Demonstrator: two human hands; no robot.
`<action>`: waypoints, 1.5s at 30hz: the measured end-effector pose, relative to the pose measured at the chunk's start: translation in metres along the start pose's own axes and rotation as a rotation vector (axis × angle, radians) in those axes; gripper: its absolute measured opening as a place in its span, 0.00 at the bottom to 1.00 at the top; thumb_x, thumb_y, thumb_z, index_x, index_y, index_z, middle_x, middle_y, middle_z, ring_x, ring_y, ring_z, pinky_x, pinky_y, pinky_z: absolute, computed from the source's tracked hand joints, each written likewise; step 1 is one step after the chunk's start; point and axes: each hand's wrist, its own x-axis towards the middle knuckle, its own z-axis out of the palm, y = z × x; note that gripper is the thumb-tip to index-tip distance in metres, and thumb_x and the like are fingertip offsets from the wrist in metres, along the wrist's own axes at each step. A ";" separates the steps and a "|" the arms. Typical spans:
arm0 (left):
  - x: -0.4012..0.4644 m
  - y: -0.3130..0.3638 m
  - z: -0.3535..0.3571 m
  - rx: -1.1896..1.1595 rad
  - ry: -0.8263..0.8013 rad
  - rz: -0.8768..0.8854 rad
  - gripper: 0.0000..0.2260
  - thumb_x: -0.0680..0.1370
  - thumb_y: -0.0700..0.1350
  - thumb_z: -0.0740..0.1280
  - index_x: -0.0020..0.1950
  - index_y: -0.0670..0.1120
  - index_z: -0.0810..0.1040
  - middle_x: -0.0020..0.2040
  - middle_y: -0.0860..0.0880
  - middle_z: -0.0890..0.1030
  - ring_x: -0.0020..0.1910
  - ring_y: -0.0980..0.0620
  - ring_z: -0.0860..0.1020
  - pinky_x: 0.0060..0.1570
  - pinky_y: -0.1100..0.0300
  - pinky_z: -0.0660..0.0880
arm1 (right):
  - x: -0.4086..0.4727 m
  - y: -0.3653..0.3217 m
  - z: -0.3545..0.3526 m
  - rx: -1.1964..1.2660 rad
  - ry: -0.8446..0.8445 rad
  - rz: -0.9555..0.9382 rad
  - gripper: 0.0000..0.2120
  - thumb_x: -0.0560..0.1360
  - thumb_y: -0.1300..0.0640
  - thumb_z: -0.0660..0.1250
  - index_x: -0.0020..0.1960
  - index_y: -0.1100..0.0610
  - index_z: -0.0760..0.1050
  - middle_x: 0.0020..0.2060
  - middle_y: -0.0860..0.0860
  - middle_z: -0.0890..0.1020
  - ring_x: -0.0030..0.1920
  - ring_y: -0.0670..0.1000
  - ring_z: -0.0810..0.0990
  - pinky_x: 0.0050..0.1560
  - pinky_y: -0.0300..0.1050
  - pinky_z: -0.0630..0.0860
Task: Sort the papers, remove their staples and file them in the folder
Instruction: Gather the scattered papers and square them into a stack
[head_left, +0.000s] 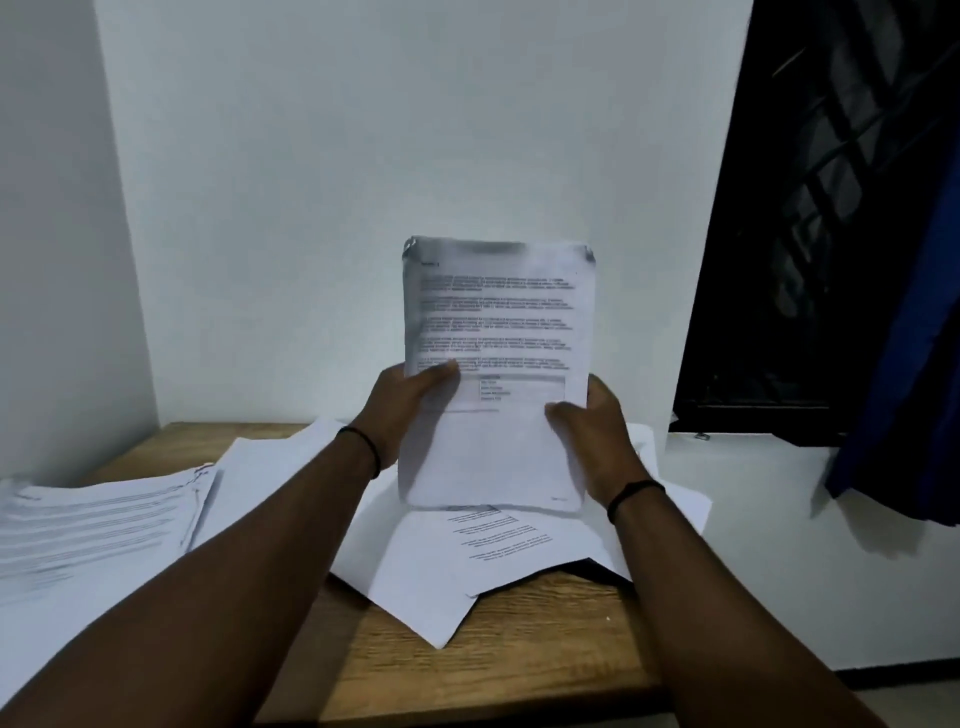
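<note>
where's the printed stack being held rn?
Head view, centre: the printed stack is upright above the loose sheets, gripped by left hand and right hand.

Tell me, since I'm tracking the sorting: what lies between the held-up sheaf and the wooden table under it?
In the head view, loose printed sheets lie fanned on the table beneath the sheaf.

We're in a plain room used as a small home office or study corner. A wooden worktop (519, 623) is pushed into the corner of bare white walls (363, 130). Printed pages cover it: a stack of papers (93, 525) at the left edge and loose sheets (467, 561) spread across the middle toward the back. On the right, a dark window with a metal grille (831, 182) and a blue curtain (914, 364) hanging beside it give it a domestic look.
</note>
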 end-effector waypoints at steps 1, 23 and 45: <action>0.000 0.011 -0.001 -0.002 0.029 0.025 0.08 0.77 0.41 0.72 0.55 0.44 0.83 0.49 0.48 0.86 0.49 0.50 0.85 0.49 0.60 0.80 | 0.002 -0.013 0.006 -0.020 0.007 -0.013 0.18 0.68 0.66 0.64 0.58 0.60 0.77 0.52 0.60 0.84 0.52 0.60 0.84 0.57 0.55 0.80; -0.136 0.074 -0.331 0.937 0.634 -0.486 0.16 0.76 0.50 0.70 0.39 0.37 0.80 0.40 0.40 0.83 0.33 0.45 0.77 0.34 0.60 0.71 | -0.103 0.032 0.331 -0.470 -0.392 0.270 0.15 0.73 0.58 0.64 0.58 0.63 0.72 0.50 0.55 0.80 0.48 0.55 0.79 0.41 0.42 0.72; -0.141 0.053 -0.315 1.644 0.421 -0.659 0.22 0.79 0.50 0.62 0.73 0.49 0.68 0.64 0.45 0.79 0.61 0.44 0.77 0.58 0.57 0.72 | -0.115 0.029 0.334 -0.708 -0.466 0.153 0.08 0.75 0.62 0.64 0.54 0.60 0.73 0.55 0.56 0.81 0.57 0.57 0.80 0.50 0.41 0.74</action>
